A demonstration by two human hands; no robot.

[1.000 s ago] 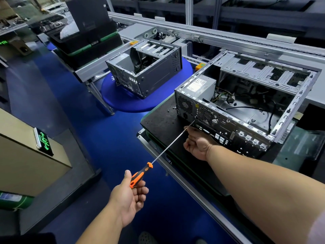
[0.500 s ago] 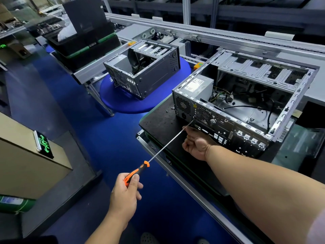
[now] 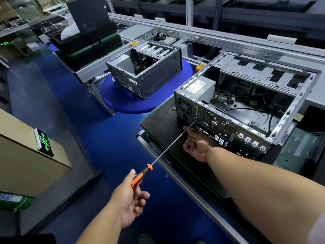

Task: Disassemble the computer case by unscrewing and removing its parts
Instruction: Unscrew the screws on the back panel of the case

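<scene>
An open grey computer case [image 3: 292, 111] lies on a black mat [image 3: 161, 120], its rear panel facing me, with a power supply [image 3: 198, 87] and loose cables inside. My left hand [image 3: 131, 199] grips the orange-and-black handle of a long screwdriver [image 3: 140, 176]. Its thin shaft runs up and right, and the tip meets the rear panel beside the round fan grille [image 3: 205, 118]. My right hand [image 3: 197, 144] sits at the rear panel just below the tip, fingers curled near the shaft; what it holds is hidden.
A second stripped case [image 3: 146, 74] stands on a round blue platform [image 3: 123, 103] at the back left. Black trays [image 3: 84, 43] sit on a conveyor frame behind it. A beige cabinet with a green sign [image 3: 44, 143] is at my left. Blue floor lies between.
My left hand has turned on the screwdriver handle, fingers shifting their grip. The right hand and the tip stay at the same spot on the rear panel.
</scene>
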